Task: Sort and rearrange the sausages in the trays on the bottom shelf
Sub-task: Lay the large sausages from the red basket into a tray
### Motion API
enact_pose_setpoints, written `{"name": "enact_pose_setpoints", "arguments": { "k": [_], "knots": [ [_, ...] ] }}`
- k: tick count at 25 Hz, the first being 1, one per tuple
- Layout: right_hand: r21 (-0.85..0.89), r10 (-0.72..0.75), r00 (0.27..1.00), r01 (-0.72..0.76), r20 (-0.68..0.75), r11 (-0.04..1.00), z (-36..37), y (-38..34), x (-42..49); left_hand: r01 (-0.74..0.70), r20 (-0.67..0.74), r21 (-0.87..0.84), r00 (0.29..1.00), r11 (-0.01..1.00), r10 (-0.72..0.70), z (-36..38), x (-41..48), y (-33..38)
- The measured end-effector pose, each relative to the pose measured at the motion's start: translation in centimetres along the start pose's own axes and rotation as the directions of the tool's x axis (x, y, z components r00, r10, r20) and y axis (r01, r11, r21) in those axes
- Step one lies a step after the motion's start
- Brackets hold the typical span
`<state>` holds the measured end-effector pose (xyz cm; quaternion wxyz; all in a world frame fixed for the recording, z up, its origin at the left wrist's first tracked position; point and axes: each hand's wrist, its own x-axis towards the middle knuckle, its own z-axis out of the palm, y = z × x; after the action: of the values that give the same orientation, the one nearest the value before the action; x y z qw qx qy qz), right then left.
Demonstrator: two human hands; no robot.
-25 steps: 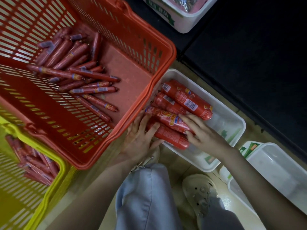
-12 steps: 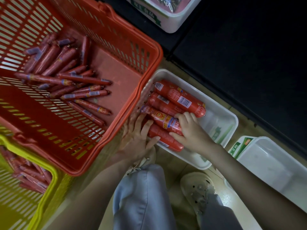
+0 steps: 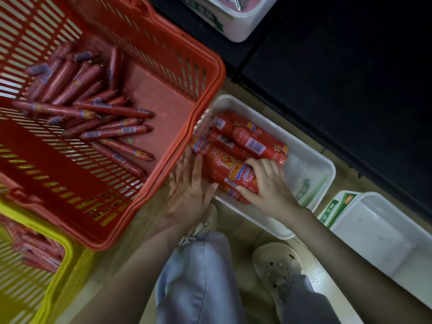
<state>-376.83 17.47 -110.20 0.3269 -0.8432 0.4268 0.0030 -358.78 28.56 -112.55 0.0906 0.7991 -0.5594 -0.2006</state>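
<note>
While the left hand (image 3: 189, 197) presses flat against their ends, the right hand (image 3: 268, 183) grips thick, red-wrapped sausages (image 3: 247, 139).

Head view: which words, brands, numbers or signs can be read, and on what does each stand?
No text can be read with certainty.
On the thick sausages in the white tray: yellow print and a barcode, blurred.
On the thin sausages in the red basket: labels too small.
On the green labels of the trays: white characters, blurred.
</note>
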Motion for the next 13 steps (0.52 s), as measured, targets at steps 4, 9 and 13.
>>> {"name": "enact_pose_setpoints", "arguments": {
  "k": [4,9,13],
  "knots": [
    [-0.201,-0.068,0.998,0.065,-0.008,0.977,0.6,-0.4,0.6,-0.082,0.026,0.070,0.996,0.994,0.080,0.1,0.5,0.5],
    [-0.100,0.028,0.998,-0.034,-0.062,0.994,0.0,0.0,0.7,-0.109,0.022,0.074,0.994,0.991,0.107,-0.3,1.3,1.3],
    [-0.114,0.143,0.984,-0.155,-0.111,0.981,-1.2,1.1,1.2,-0.279,0.082,0.113,0.959,0.954,0.271,-0.6,3.3,2.0]
  ]
}}
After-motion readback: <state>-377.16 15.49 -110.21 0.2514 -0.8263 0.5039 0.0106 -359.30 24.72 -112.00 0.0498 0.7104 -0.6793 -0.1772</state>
